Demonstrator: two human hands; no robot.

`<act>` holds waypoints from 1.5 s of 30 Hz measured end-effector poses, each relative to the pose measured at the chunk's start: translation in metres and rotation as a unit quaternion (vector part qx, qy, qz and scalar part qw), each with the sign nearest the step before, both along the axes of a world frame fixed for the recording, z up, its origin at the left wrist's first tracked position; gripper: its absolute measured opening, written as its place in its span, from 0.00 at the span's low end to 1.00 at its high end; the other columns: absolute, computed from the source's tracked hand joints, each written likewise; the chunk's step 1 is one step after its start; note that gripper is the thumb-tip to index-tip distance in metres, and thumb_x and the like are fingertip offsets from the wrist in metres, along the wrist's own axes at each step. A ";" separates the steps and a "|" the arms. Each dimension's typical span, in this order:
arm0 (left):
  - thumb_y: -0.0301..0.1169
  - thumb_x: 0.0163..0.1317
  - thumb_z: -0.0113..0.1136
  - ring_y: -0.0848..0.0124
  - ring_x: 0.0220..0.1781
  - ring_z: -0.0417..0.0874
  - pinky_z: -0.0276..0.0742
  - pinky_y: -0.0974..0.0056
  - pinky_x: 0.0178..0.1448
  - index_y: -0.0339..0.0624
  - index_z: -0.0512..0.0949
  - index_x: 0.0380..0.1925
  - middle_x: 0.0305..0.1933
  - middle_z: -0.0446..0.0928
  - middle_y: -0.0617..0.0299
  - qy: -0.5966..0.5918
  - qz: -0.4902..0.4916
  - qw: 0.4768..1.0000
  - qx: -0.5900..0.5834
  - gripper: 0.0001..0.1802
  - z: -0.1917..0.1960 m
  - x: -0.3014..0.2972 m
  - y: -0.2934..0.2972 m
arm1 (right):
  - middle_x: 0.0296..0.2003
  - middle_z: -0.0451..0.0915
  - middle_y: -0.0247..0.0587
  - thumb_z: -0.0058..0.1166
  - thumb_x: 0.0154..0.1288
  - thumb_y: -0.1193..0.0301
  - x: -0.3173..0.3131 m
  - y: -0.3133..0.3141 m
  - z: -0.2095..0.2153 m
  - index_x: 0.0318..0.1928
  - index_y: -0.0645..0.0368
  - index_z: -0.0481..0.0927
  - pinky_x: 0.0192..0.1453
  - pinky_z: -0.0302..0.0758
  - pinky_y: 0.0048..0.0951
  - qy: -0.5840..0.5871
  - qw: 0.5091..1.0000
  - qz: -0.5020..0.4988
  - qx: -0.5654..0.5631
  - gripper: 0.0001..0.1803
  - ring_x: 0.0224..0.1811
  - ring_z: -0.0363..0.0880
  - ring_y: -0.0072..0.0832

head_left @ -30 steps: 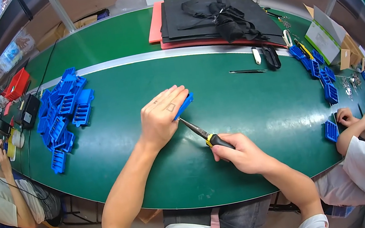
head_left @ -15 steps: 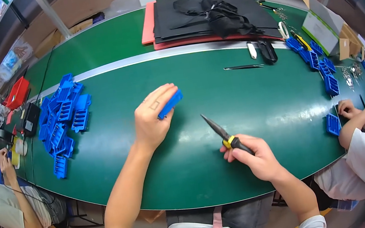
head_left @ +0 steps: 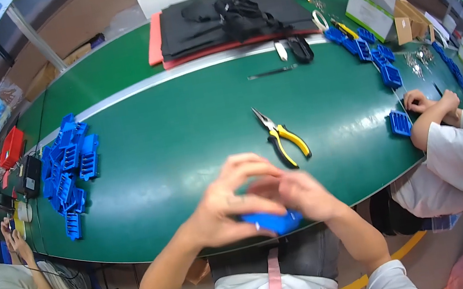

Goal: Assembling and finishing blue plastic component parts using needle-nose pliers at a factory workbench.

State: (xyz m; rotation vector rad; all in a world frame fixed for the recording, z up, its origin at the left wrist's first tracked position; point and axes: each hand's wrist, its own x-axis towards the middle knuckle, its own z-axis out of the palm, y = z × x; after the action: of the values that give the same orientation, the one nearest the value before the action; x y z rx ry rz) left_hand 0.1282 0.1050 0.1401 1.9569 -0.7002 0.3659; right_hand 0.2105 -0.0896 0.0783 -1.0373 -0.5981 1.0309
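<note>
My left hand (head_left: 230, 203) holds a blue plastic part (head_left: 275, 221) near the table's front edge, thumb below and fingers arched over it. Close against it is my right hand (head_left: 306, 194), its fingers curled and smeared by motion; whether they grip the part cannot be made out. Just beyond both hands, a pair of long-nose pliers (head_left: 288, 135) with yellow and black handles lies on the green table with its handles spread. The part's inner side is hidden.
A heap of blue slotted trays (head_left: 67, 166) lies at the left, more trays (head_left: 390, 76) at the right. Tweezers (head_left: 272, 72) and a black foam stack (head_left: 183, 36) sit farther back. A co-worker's arm (head_left: 432, 117) rests at the right edge; another person (head_left: 14, 272) sits left.
The pliers have left my right hand and now lie on the table. Both hands have come together near the front edge, the left bringing the blue part nearer. The view has shifted slightly.
</note>
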 end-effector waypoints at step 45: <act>0.56 0.58 0.63 0.66 0.54 0.78 0.76 0.61 0.56 0.32 0.71 0.56 0.54 0.76 0.54 0.302 0.267 0.834 -0.377 0.39 -0.170 -0.156 -0.119 | 0.41 0.83 0.44 0.64 0.61 0.68 -0.129 -0.045 -0.092 0.46 0.64 0.81 0.47 0.76 0.30 -0.072 0.978 -0.191 -0.045 0.16 0.40 0.83 0.34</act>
State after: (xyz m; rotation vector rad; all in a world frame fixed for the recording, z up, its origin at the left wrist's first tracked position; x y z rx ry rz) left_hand -0.0279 -0.0143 -0.0296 1.3251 0.3928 0.2676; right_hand 0.0816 -0.1349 -0.0140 -1.2566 -0.4468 0.6529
